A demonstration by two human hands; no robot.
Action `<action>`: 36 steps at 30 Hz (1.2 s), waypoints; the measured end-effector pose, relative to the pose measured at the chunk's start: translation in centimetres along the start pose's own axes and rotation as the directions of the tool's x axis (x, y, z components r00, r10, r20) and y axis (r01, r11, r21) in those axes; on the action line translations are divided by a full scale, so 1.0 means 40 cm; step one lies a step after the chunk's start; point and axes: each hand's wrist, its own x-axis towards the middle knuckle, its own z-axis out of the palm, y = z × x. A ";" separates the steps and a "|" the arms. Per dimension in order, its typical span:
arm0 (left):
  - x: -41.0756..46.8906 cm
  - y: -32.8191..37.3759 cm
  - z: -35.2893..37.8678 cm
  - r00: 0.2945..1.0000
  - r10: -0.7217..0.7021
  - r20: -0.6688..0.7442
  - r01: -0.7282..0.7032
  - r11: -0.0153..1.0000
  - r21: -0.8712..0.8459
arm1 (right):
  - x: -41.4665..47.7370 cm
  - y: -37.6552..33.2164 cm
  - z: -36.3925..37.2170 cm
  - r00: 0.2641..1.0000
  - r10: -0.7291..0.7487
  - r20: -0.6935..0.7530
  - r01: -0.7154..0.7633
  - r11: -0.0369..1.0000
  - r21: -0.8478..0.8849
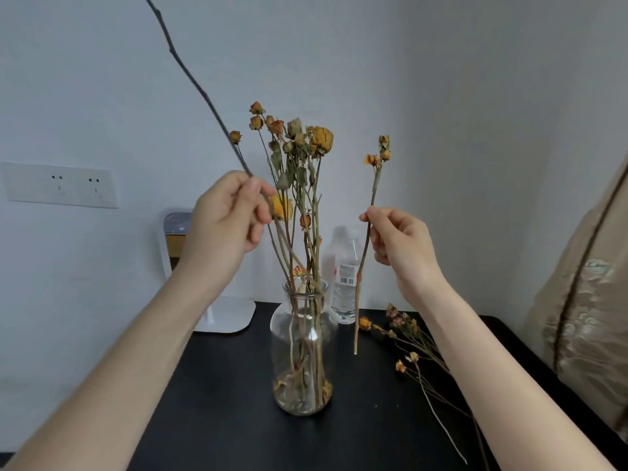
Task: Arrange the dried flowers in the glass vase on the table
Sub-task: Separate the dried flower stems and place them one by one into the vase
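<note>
A clear glass vase (303,348) stands mid-table on the black table (224,402) and holds several dried yellow and orange roses (299,137). My left hand (224,222) pinches a long dark bare twig (190,76) that rises up to the upper left; its lower end runs down toward the vase mouth. My right hand (397,243) pinches a thin dried stem (365,246) upright, right of the vase. Small orange buds (379,154) top that stem, and its cut end hangs above the table.
More dried flowers (411,338) lie on the table to the right of the vase. A clear plastic water bottle (345,280) stands behind it. A white device on a stand (224,314) sits back left below wall sockets (61,185). Beige fabric (584,300) hangs at right.
</note>
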 end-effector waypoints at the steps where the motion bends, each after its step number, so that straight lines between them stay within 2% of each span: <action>1: 0.010 -0.003 0.013 1.000 0.023 -0.017 -0.022 0.998 0.054 | 0.004 -0.001 -0.002 1.000 -0.002 -0.011 0.002 1.000 -0.001; 5: 0.035 -0.029 0.050 0.995 0.095 -0.043 -0.082 0.966 0.246 | 0.013 0.001 -0.014 0.999 -0.003 -0.032 0.003 1.000 -0.012; 10: 0.019 -0.069 0.075 0.995 0.076 0.071 -0.100 0.893 0.439 | 0.010 0.016 -0.020 1.000 0.003 -0.029 -0.004 1.000 -0.019; 16: -0.018 -0.113 0.094 0.987 -0.040 0.158 -0.049 0.850 0.525 | 0.004 0.024 -0.009 1.000 0.005 -0.015 -0.006 0.999 -0.038; 23: -0.037 -0.159 0.104 0.962 -0.205 0.182 0.046 0.775 0.630 | -0.001 0.029 0.005 0.999 0.026 0.022 -0.025 0.999 -0.037; 25: -0.038 -0.162 0.108 0.963 -0.205 0.172 0.049 0.767 0.640 | -0.002 0.032 0.008 0.999 0.026 0.034 -0.025 0.999 -0.033; 30: -0.030 -0.158 0.116 0.994 -0.082 0.068 0.023 0.792 0.610 | -0.003 0.036 0.014 0.999 0.026 0.041 -0.024 0.999 -0.040; 36: -0.039 -0.189 0.116 0.948 -0.274 0.161 0.090 0.717 0.691 | -0.006 0.042 0.011 0.998 0.036 0.051 -0.034 0.999 -0.036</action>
